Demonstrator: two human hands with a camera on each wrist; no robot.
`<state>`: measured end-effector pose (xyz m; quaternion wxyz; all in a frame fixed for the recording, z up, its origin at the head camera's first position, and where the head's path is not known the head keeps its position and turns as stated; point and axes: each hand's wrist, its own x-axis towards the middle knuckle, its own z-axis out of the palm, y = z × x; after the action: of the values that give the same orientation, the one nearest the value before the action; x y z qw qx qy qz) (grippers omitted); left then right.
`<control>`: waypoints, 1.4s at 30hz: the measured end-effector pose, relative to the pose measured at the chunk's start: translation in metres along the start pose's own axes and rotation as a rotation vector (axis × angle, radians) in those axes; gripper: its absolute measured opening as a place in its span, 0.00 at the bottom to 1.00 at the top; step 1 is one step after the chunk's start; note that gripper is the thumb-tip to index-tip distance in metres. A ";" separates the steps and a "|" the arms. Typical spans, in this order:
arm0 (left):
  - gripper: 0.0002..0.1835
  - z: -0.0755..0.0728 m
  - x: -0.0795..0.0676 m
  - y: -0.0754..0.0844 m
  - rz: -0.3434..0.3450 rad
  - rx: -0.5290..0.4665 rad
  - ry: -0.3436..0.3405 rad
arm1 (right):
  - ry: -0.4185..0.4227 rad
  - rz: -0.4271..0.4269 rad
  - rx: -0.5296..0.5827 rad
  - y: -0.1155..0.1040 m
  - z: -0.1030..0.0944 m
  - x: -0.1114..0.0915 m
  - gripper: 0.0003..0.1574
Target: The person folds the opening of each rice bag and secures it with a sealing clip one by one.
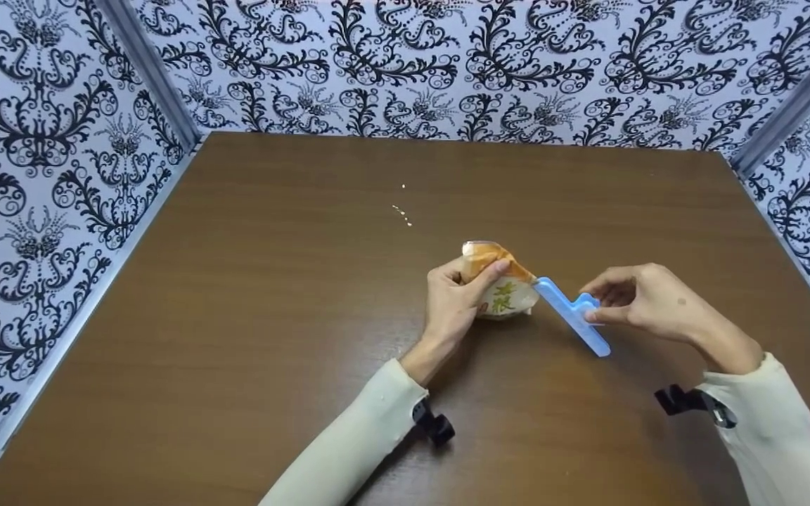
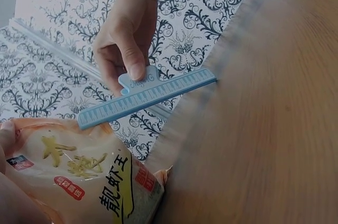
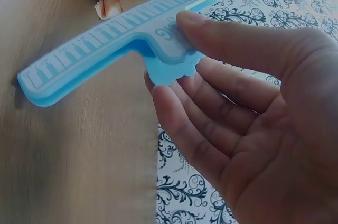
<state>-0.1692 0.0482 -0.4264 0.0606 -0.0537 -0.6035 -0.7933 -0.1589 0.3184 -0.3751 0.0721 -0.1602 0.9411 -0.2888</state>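
Right hand (image 1: 661, 299): pinches the blue clip (image 1: 568, 316) by its tabs, thumb on the printed one, fingers (image 3: 174, 110) curled at the far side.
Left hand (image 1: 451, 295): grips the bag (image 1: 510, 299), thumb lying across its orange end, the other fingers mostly hidden behind.
Clip: seen from the head, between the two hands, just at the 9 o'clock side of the right one; its long bar slants from 10 to 4 o'clock, with scale-like marks along it.
Clip end: the 10 o'clock tip overlaps the bag's edge; whether it clamps there, I cannot tell.
Bag: at 3 o'clock of the left hand, orange at the top, printed with gold and black characters and red labels.
Sleeves (image 1: 356, 436): pale, reaching in from 7 and 5 o'clock, a black wrist device (image 1: 440, 427) on each.
White specks (image 1: 403, 214): a short scatter at the bag's 10 o'clock, well apart from it.
Surface (image 1: 250, 281): brown, wood-like, beneath everything.
Walls (image 1: 405, 70): black scrollwork on white, at 9, 12 and 3 o'clock.
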 end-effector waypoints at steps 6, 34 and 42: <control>0.09 -0.002 -0.001 0.000 0.005 -0.006 -0.006 | 0.037 -0.037 0.007 0.000 0.002 0.000 0.13; 0.09 -0.002 0.001 -0.002 0.050 -0.008 -0.008 | 0.140 -0.133 0.023 0.000 0.008 0.000 0.10; 0.09 -0.002 0.000 -0.001 0.051 -0.011 -0.015 | 0.174 -0.172 0.035 0.000 0.011 0.001 0.11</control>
<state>-0.1699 0.0466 -0.4281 0.0763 -0.0753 -0.5979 -0.7944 -0.1573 0.3128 -0.3843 -0.0321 -0.2132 0.9215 -0.3231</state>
